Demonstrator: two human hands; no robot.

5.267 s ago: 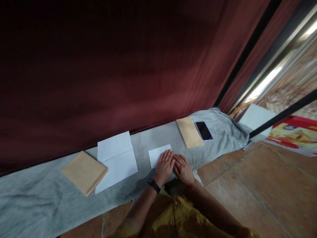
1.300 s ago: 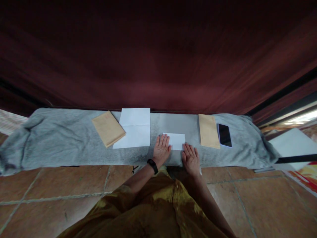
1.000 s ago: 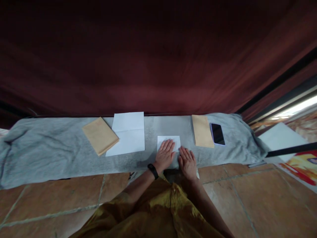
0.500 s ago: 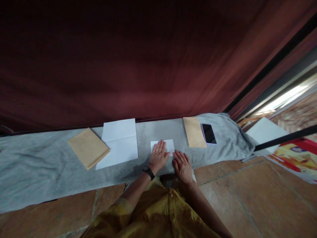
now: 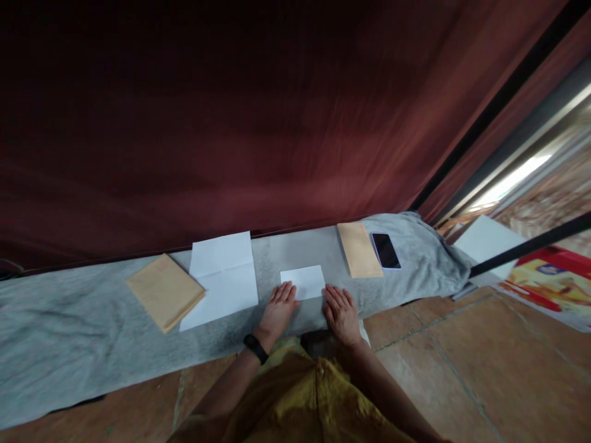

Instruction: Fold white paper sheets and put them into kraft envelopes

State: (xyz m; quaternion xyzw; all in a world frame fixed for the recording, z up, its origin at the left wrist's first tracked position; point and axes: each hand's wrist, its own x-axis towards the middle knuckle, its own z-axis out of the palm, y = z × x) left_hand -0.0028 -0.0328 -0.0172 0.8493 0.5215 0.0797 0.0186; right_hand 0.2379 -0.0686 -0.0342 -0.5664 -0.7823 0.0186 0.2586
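A small white folded paper [image 5: 305, 282] lies flat on the grey cloth in front of me. My left hand [image 5: 278, 307] rests with its fingers spread flat on the paper's lower left corner, a dark band on the wrist. At the paper's right edge, my right hand [image 5: 340, 314] lies palm down, fingers extended, its tips touching or just beside the corner. Neither hand grips anything. Left of them is a larger creased white sheet [image 5: 224, 277], partly under a brown envelope [image 5: 165, 292].
Another brown envelope [image 5: 360, 250] and a phone [image 5: 386, 251] lie to the right on the cloth-covered surface [image 5: 69, 326]. Behind it hangs a dark red curtain [image 5: 231, 135]. A red and yellow box [image 5: 549, 280] stands on the tiled floor at the right.
My left hand has slid left and toward me, off the paper's middle to its lower left corner, uncovering most of it. My right hand has hardly moved. The view has shifted slightly.
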